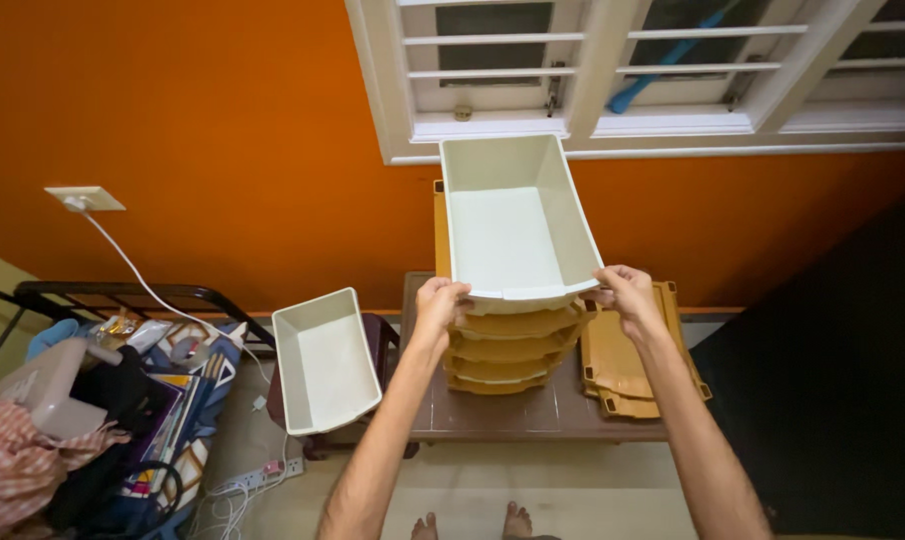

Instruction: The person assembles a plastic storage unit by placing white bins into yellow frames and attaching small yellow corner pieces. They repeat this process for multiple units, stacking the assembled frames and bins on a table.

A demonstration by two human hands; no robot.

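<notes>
A white plastic drawer bin (pixel 513 225) is held at its near front edge by both hands. The left hand (pixel 439 303) is closed on the bin's front left corner, fingers curled over the rim. The right hand (pixel 628 295) is clamped on the front right corner, thumb on the edge. The bin is empty, open side up, and is positioned at the top of a yellow-orange drawer frame (pixel 513 345), whose stacked tiers are seen directly beneath its front lip. Whether the bin is resting on the frame or lifted clear of it cannot be determined.

The frame is set on a dark low table (pixel 533 415). Flat yellow-orange panels (pixel 628 365) are stacked on the table just to the right of the frame. A second white bin (pixel 325 358), also empty, is noted to the left of the table, tilted. An orange wall (pixel 223 130) and a white window frame (pixel 593 110) are observed behind. Cluttered belongings (pixel 103 420) are recorded at far left, with a white power strip (pixel 258 478) on the floor.
</notes>
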